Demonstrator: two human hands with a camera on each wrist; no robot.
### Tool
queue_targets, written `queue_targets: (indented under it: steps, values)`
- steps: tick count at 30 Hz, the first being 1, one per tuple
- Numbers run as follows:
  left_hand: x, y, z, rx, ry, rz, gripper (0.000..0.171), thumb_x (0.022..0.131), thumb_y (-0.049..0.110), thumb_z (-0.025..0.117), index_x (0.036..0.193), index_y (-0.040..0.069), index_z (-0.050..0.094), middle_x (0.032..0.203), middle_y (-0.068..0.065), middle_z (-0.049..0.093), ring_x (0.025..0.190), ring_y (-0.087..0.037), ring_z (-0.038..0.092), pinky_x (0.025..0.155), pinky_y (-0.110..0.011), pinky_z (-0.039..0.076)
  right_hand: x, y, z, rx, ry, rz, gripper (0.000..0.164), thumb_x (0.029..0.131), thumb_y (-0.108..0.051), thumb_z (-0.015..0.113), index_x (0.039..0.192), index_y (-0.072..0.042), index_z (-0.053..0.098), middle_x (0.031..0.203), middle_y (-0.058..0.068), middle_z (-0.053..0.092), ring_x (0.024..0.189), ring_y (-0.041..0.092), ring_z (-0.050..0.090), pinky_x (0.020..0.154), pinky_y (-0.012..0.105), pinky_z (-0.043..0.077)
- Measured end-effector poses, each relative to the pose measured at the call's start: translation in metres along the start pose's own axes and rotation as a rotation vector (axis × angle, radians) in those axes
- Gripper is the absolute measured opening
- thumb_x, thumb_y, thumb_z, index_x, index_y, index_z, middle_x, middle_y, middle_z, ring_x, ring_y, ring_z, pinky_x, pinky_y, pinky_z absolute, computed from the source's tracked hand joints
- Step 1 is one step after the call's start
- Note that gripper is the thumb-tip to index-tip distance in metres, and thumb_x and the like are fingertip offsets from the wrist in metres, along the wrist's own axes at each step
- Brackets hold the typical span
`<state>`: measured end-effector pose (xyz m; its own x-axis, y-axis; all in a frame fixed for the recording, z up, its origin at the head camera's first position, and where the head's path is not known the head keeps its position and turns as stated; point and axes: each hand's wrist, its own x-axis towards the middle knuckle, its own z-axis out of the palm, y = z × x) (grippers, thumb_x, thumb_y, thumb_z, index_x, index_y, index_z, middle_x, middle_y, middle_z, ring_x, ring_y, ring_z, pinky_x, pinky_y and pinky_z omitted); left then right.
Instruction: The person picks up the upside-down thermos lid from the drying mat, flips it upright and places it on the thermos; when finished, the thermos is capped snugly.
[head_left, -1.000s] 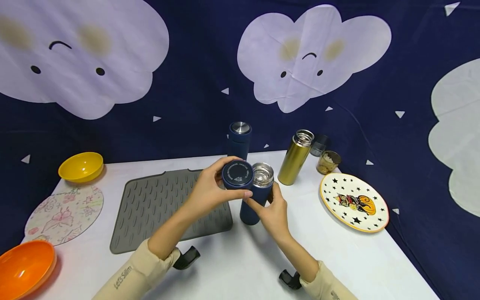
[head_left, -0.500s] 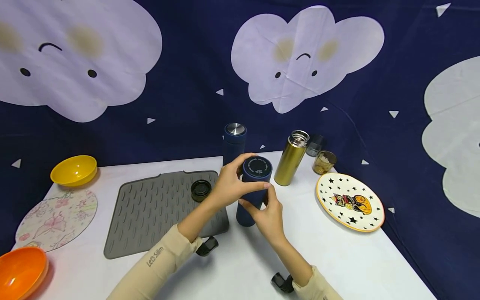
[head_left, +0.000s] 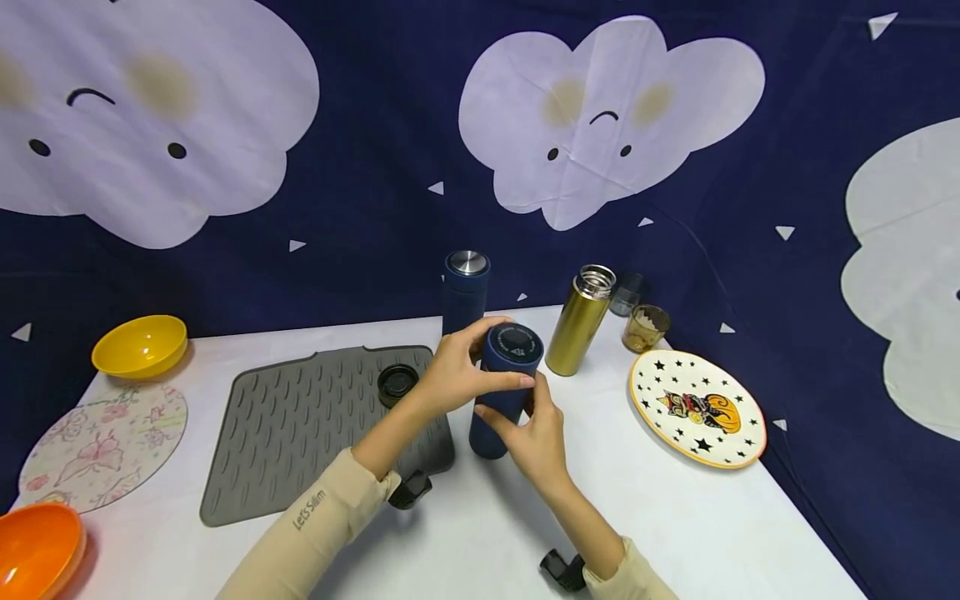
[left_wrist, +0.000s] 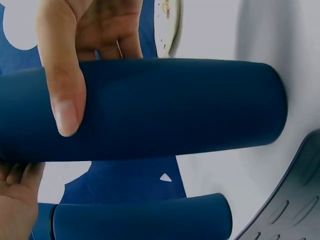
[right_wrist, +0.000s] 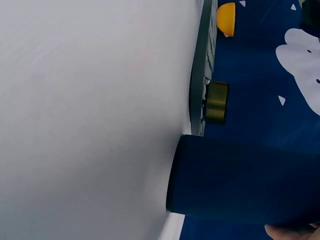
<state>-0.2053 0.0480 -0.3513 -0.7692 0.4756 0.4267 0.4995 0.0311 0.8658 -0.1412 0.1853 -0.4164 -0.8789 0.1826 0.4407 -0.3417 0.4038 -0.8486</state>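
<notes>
A dark blue thermos [head_left: 491, 433] stands upright on the white table, its lid [head_left: 514, 343] on top. My left hand [head_left: 457, 375] grips the lid, thumb across its near side. Lower down, my right hand [head_left: 536, 433] holds the body. In the left wrist view the right thumb lies across the thermos [left_wrist: 175, 107], and part of the left hand [left_wrist: 17, 210] shows at the lid end. The right wrist view has the base of the thermos [right_wrist: 240, 177] against the table, with a fingertip at the lower right. Fingers behind the thermos are hidden.
A grey mat [head_left: 300, 425] bears a gold-sided lid [head_left: 397, 382]. Behind stand another blue thermos [head_left: 465, 292] and an open gold thermos [head_left: 579, 325]. Two small glasses [head_left: 645, 327] and a patterned plate [head_left: 697, 408] are right; yellow [head_left: 141, 346] and orange [head_left: 37, 550] bowls left.
The left hand has brought the lid rightward onto the open mouth of the blue thermos. Over the last half second both hands have stayed nearly in place; the view has shifted slightly.
</notes>
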Motion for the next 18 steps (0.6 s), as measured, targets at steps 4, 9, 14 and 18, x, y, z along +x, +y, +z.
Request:
queue_targets:
  steps: [4,9,14,18]
  values:
    - [-0.003,-0.003,0.002,0.005,0.004,0.02,0.066,0.074,0.011,0.088,0.133,0.011,0.057,0.116,-0.005,0.07,0.099,-0.016,0.069,0.088,-0.032,0.056,-0.003,0.001,-0.001,-0.001,-0.005,0.012,0.064,0.076,-0.017,0.087,0.13,-0.01,0.053,0.121,0.01,0.069,0.111,0.026,0.068,0.096,0.046,0.054]
    - [-0.001,-0.006,-0.004,-0.014,-0.061,0.047,0.069,0.075,0.008,0.087,0.136,0.009,0.055,0.118,-0.008,0.069,0.1,-0.018,0.069,0.089,-0.036,0.057,-0.002,0.0,-0.001,0.005,-0.01,0.003,0.065,0.076,-0.018,0.088,0.131,-0.012,0.053,0.121,0.008,0.069,0.11,0.025,0.068,0.096,0.047,0.054]
    - [0.007,-0.015,-0.022,-0.132,-0.227,0.025,0.071,0.08,0.004,0.082,0.143,0.007,0.05,0.131,-0.013,0.064,0.117,-0.024,0.065,0.101,-0.035,0.052,0.0,0.001,0.0,0.003,-0.006,0.016,0.066,0.074,-0.015,0.088,0.13,-0.01,0.053,0.121,0.01,0.068,0.111,0.026,0.068,0.098,0.048,0.053]
    - [-0.002,-0.028,-0.035,-0.303,-0.157,-0.023,0.067,0.088,0.014,0.076,0.147,0.006,0.046,0.142,-0.017,0.056,0.13,-0.028,0.056,0.106,-0.033,0.048,0.0,0.002,0.001,-0.005,-0.016,0.038,0.068,0.074,-0.018,0.088,0.132,-0.009,0.052,0.121,0.011,0.068,0.111,0.027,0.067,0.098,0.048,0.052]
